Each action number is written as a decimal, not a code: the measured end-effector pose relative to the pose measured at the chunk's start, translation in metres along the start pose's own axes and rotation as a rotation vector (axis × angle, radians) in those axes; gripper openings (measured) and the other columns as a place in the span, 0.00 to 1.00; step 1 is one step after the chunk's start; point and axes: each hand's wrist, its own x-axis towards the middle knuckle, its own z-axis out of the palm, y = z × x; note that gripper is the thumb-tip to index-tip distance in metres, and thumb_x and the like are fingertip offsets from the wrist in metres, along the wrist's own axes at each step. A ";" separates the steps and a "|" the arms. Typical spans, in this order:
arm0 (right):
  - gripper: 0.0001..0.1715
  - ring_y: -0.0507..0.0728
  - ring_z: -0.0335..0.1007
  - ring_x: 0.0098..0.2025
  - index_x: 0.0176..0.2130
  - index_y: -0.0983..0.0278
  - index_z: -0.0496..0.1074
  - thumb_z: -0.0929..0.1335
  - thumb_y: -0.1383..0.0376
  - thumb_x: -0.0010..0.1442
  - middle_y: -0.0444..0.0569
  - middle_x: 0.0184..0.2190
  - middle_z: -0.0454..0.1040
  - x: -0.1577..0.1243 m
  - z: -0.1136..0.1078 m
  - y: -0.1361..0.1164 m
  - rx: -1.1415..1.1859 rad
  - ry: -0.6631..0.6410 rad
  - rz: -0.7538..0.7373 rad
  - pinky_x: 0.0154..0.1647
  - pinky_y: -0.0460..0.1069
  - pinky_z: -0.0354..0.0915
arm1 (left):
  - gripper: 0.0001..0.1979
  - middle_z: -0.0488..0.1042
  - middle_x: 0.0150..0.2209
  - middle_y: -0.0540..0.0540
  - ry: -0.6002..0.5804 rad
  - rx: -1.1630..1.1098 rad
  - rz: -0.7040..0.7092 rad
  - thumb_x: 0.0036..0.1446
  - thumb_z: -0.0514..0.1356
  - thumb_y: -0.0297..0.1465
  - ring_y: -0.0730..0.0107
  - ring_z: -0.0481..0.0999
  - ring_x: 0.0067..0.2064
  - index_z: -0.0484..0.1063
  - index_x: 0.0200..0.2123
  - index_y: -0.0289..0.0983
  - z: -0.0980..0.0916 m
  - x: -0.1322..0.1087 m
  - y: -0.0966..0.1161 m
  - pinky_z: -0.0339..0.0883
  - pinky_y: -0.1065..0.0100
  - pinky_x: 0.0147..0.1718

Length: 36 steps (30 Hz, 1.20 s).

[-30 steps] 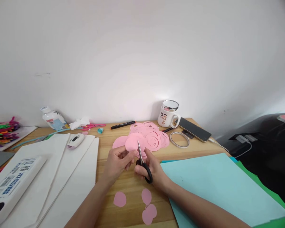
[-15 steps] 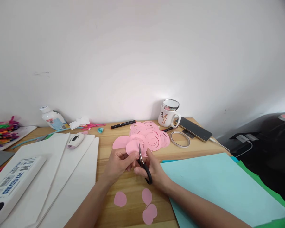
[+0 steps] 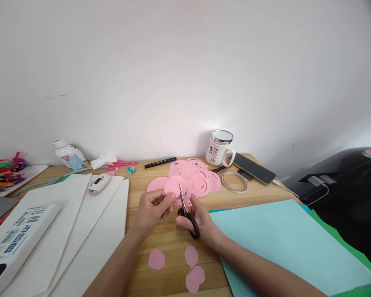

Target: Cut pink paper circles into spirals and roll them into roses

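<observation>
My left hand (image 3: 151, 208) pinches a round pink paper piece (image 3: 174, 186) above the wooden table (image 3: 167, 243). My right hand (image 3: 198, 222) grips black-handled scissors (image 3: 187, 212), blades pointing up into that paper. Behind them lies a pile of pink paper spirals and circles (image 3: 198, 177). Three small pink paper cut-outs (image 3: 156, 259) (image 3: 191, 255) (image 3: 194, 279) lie on the table in front of my hands.
White sheets (image 3: 80, 231) and a white box (image 3: 15, 239) lie left; light blue paper (image 3: 281, 243) over green right. At the back stand a mug (image 3: 218, 149), phone (image 3: 253, 168), tape ring (image 3: 234, 181), black marker (image 3: 160, 162), glue bottle (image 3: 68, 154), and pipe cleaners (image 3: 3, 171).
The scissors closed on the pink piece half a second ago and now stand slightly higher with the blades up again. The paper piece turned a little in my left hand.
</observation>
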 end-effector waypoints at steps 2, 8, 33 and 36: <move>0.27 0.47 0.52 0.16 0.36 0.60 0.53 0.72 0.54 0.48 0.34 0.17 0.61 0.000 0.000 0.000 -0.007 -0.008 0.010 0.16 0.42 0.49 | 0.18 0.65 0.15 0.53 0.021 -0.033 0.026 0.52 0.60 0.38 0.83 0.58 0.14 0.65 0.17 0.34 0.000 0.001 0.001 0.50 0.77 0.13; 0.27 0.47 0.54 0.17 0.37 0.60 0.53 0.72 0.55 0.49 0.34 0.17 0.62 -0.001 0.000 0.007 0.022 -0.007 0.017 0.16 0.41 0.51 | 0.16 0.65 0.15 0.53 0.029 -0.009 0.048 0.51 0.61 0.38 0.83 0.58 0.14 0.66 0.17 0.34 0.002 -0.001 0.001 0.51 0.77 0.13; 0.27 0.47 0.47 0.20 0.38 0.61 0.57 0.72 0.52 0.48 0.37 0.22 0.58 0.002 0.000 0.002 0.036 -0.022 -0.104 0.18 0.43 0.46 | 0.19 0.64 0.14 0.53 -0.053 0.015 -0.016 0.52 0.59 0.41 0.82 0.58 0.15 0.66 0.16 0.34 0.002 -0.004 0.003 0.50 0.76 0.13; 0.28 0.47 0.48 0.18 0.40 0.61 0.56 0.71 0.51 0.48 0.35 0.19 0.58 0.001 0.001 0.000 0.018 -0.017 -0.058 0.17 0.43 0.48 | 0.20 0.64 0.14 0.53 -0.026 0.011 0.000 0.52 0.59 0.40 0.82 0.58 0.14 0.65 0.15 0.34 0.001 -0.002 0.001 0.50 0.76 0.13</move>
